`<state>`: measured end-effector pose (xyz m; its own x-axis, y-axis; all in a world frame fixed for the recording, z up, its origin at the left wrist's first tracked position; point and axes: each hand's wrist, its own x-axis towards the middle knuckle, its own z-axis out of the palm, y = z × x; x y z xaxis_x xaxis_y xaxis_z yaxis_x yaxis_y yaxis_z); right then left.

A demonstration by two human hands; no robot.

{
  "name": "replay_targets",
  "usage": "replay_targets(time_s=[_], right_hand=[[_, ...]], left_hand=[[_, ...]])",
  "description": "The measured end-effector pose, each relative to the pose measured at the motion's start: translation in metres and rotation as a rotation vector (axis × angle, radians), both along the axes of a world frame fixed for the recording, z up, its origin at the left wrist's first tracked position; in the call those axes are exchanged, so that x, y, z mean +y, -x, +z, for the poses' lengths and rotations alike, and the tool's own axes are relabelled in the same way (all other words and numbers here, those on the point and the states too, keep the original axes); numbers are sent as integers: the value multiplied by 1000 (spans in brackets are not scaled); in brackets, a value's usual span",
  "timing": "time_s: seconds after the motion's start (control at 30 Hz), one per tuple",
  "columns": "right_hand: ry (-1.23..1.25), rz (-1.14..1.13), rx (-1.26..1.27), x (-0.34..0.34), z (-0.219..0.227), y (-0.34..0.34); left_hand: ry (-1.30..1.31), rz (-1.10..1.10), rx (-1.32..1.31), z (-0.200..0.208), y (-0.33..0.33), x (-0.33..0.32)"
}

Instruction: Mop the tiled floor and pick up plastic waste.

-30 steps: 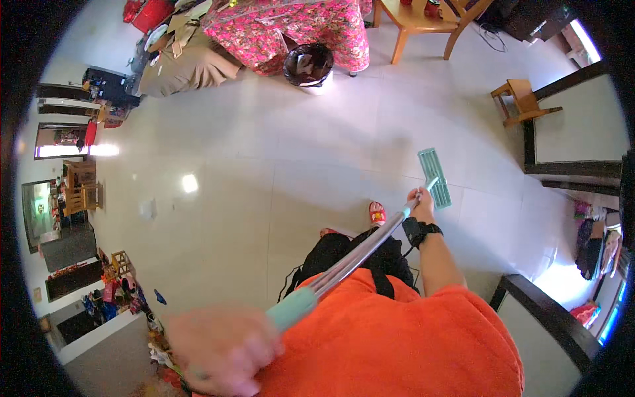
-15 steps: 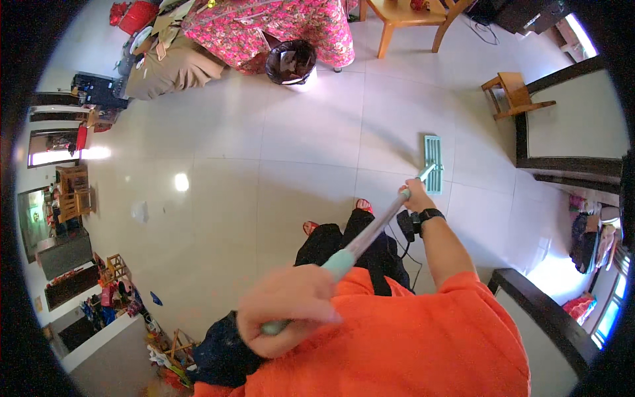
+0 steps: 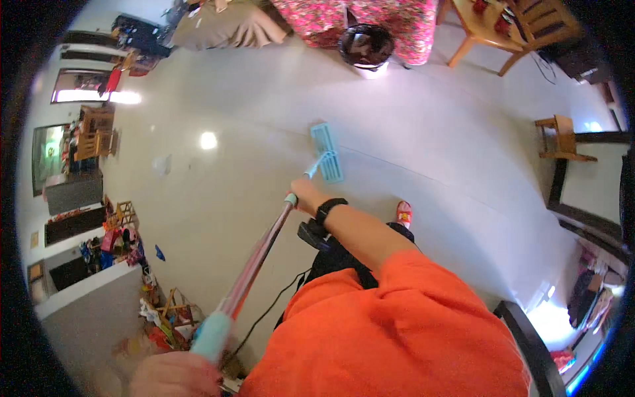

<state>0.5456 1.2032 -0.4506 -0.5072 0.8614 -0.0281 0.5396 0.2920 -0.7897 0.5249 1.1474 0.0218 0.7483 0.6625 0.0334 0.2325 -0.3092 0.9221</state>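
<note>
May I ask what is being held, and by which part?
A mop: the left hand grips its teal upper end; the right hand holds the pole near the mop head.

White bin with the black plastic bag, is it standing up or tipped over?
Upright: the round white bin stands with its black-lined mouth facing up.

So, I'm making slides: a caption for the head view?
Right hand grips a mop pole near its flat light-blue head; left hand holds the other end.

The flat mop [image 3: 267,238] has swung across leftward, the right hand [image 3: 307,196] following it, and the left hand [image 3: 177,374] has drifted farther outward
</note>
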Motion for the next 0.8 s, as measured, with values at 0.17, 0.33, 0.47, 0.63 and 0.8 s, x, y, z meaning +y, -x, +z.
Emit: replay_targets(time_s=[0.17,0.33,0.47,0.63,0.8], right_hand=[[191,-235,758,13,-3,72],[1005,-717,920,24,52,40],[914,-773,926,41,52,-60],[1089,-1179,1034,94,51,-194],[1100,-1306,1150,151,5,-320]], left_hand=[[-120,153,-54,8,72,-26],[-70,57,-231,32,105,-19],[-5,-92,-323,17,84,23],[133,-128,-336,-25,16,73],[65,132,-511,-60,-106,120]])
